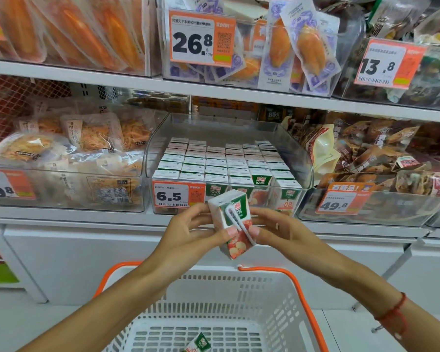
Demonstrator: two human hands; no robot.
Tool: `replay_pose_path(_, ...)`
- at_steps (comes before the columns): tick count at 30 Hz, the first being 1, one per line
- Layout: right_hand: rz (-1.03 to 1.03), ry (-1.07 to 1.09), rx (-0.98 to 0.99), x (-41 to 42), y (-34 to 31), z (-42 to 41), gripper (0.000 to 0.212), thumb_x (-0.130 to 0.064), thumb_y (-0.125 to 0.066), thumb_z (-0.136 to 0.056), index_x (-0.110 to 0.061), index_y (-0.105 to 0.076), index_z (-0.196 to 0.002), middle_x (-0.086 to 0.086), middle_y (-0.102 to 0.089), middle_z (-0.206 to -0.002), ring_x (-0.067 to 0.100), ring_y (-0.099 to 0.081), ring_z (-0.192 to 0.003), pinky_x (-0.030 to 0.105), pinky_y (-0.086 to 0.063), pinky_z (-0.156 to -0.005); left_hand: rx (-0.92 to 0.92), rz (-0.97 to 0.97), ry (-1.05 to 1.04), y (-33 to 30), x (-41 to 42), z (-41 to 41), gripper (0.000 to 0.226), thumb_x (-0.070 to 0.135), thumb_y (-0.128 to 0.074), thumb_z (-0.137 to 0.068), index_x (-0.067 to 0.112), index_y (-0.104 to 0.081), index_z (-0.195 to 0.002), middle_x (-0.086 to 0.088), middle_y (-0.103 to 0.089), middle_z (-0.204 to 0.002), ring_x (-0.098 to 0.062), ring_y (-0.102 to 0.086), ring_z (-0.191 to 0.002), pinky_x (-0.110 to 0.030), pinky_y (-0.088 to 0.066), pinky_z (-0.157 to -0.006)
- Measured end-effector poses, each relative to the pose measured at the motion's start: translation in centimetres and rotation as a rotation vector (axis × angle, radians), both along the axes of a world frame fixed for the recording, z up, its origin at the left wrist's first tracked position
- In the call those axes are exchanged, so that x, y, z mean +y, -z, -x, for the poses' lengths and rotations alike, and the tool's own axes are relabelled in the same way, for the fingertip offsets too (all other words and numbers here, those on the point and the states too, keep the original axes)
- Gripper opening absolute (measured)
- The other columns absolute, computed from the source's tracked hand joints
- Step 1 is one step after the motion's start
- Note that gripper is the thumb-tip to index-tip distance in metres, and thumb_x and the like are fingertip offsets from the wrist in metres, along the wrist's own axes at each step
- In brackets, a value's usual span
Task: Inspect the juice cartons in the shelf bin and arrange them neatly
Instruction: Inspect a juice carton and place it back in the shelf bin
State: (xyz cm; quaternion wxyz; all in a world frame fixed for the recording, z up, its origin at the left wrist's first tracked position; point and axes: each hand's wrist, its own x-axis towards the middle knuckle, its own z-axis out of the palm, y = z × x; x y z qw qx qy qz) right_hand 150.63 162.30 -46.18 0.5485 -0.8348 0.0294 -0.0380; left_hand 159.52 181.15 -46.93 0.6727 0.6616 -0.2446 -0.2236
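Status: inspection under way, arrangement incomplete.

1 juice carton point(233, 223) is out of the shelf bin point(294, 138) and held in front of it, tilted, with its attached straw point(239, 223) facing the camera. The left hand point(193, 235) grips the carton's left side, thumb on the front face and fingers curled behind. The right hand point(277, 229) grips the right side in the same way, thumb tip touching the front near the straw. Both hands are clamped on this 1 carton, close together, above a white basket point(277, 295) with orange handles.

The clear bin sits on the middle shelf, between a bin of pale snack packets point(69, 148) on its left and a bin of brown packets point(381, 158) on its right. Inside it, the packed cartons point(214, 161) stand upright in orderly rows, tops level. The front row looks less settled: near the right front corner a few cartons show their green faces and there appears to be a gap, judged the likely slot for the carton in hand.

A second carton point(197, 344) lies on its side in the basket; why it is there cannot be told.

Judgement: most of the stock already looks neat. Outstanding are finishing the check of the held carton, returning it upright to the front row, and squaring that row.
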Motion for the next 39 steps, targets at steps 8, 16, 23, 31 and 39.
replay_pose_path(8, 0.260, 0.011, -0.346, -0.6, 0.0, 0.8, 0.034, -0.034, -0.070, -0.081, -0.028, -0.062, -0.114, -0.024, -0.065, -0.115, 0.002, -0.062, -0.110, 0.014, -0.048, -0.092, -0.276, 0.126, 0.118, 0.8, -0.1, 0.0, 0.040, 0.006, -0.079, -0.073, 0.024, -0.068, -0.107, 0.013, -0.071, -0.113, -0.005, -0.063, -0.113, -0.014, -0.048, -0.092)
replay_pose_path(16, 0.701, 0.089, -0.629, -0.5, 0.1, 1.2, 0.041, -0.032, -0.068, -0.083, -0.028, -0.050, -0.120, -0.014, -0.060, -0.124, 0.003, -0.058, -0.113, 0.029, -0.055, -0.087, -0.787, 0.103, -0.041, 0.5, 0.3, 0.1, 0.040, 0.021, -0.073, -0.076, 0.034, -0.067, -0.114, 0.018, -0.064, -0.121, -0.002, -0.059, -0.116, -0.011, -0.042, -0.096)
replay_pose_path(23, 0.645, 0.118, -0.630, -0.1, 0.0, 1.3, 0.051, -0.040, -0.062, -0.090, -0.030, -0.042, -0.136, -0.026, -0.054, -0.128, -0.004, -0.057, -0.116, 0.029, -0.054, -0.090, -0.503, 0.104, 0.042, 0.2, 0.4, -0.2, 0.047, 0.025, -0.073, -0.074, 0.039, -0.062, -0.118, 0.022, -0.068, -0.115, 0.000, -0.062, -0.111, -0.012, -0.048, -0.090)
replay_pose_path(31, 0.916, -0.062, -0.429, 0.1, -0.8, 2.2, 0.111, -0.031, -0.082, -0.076, -0.043, -0.002, -0.153, -0.026, -0.004, -0.160, 0.003, -0.033, -0.139, 0.032, -0.050, -0.100, -0.203, 0.047, 0.126, 0.4, 0.5, -0.9, 0.048, 0.023, -0.075, -0.076, 0.037, -0.059, -0.120, 0.015, -0.070, -0.114, -0.005, -0.067, -0.104, -0.016, -0.054, -0.084)
replay_pose_path(39, 0.496, -0.023, -0.221, -0.7, -1.5, 2.1, 0.097, -0.069, -0.076, -0.061, -0.047, -0.032, -0.145, -0.037, -0.042, -0.139, -0.009, -0.048, -0.123, 0.011, -0.043, -0.096, 0.042, -0.096, 0.262, 0.1, 0.4, -1.1, 0.052, 0.044, -0.067, -0.082, 0.057, -0.045, -0.127, 0.008, -0.072, -0.114, -0.007, -0.070, -0.099, -0.018, -0.054, -0.065)
